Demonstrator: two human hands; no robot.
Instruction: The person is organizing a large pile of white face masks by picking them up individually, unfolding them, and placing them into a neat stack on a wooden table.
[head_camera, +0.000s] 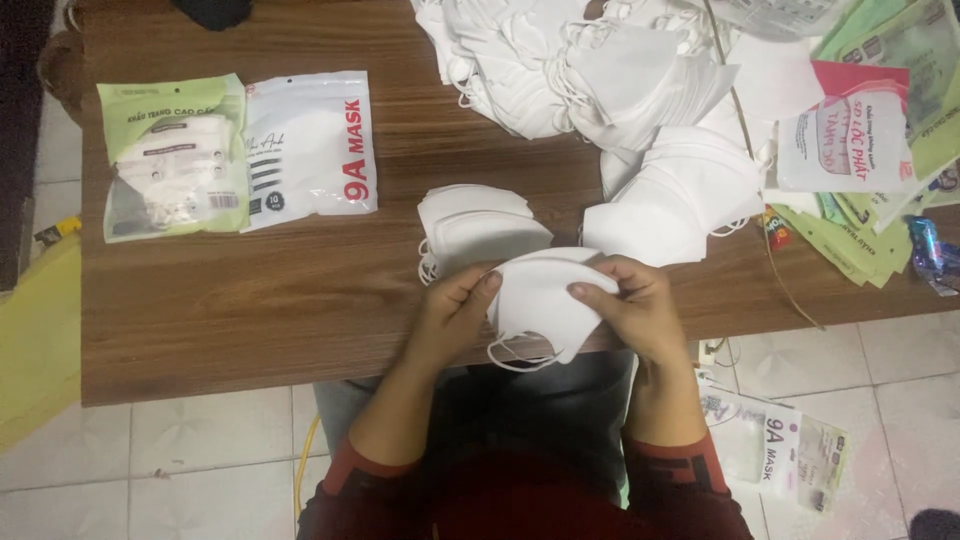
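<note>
While we view the work from above, our left hand (452, 305) and right hand (632, 303) each maintain a closed grip on one folded white face mask (540, 300), which is held at the near edge of the wooden bench (250, 300). The left grip pinches the mask's left edge with the thumb on top; the right grip pinches its right edge, the fingers curled over the upper border. The mask's ear loops (515, 355) hang below it, between the two wrists. Just beyond the left grip, a small stack of folded white masks (475, 228) lies flat on the bench. Just beyond the right grip lies a second, larger stack of masks (675, 200), and farther away from both grips a loose heap of white masks (570, 70) covers the far part of the bench. Well to the left of the left grip lie two filled packets side by side and touching: a green packet (172, 155) and a white packet (310, 145). To the right of the right grip, flat empty packets (865, 150) are spread over the bench's right end. On the tiled floor (200, 440) below the right grip lies another packet (800, 455).
</note>
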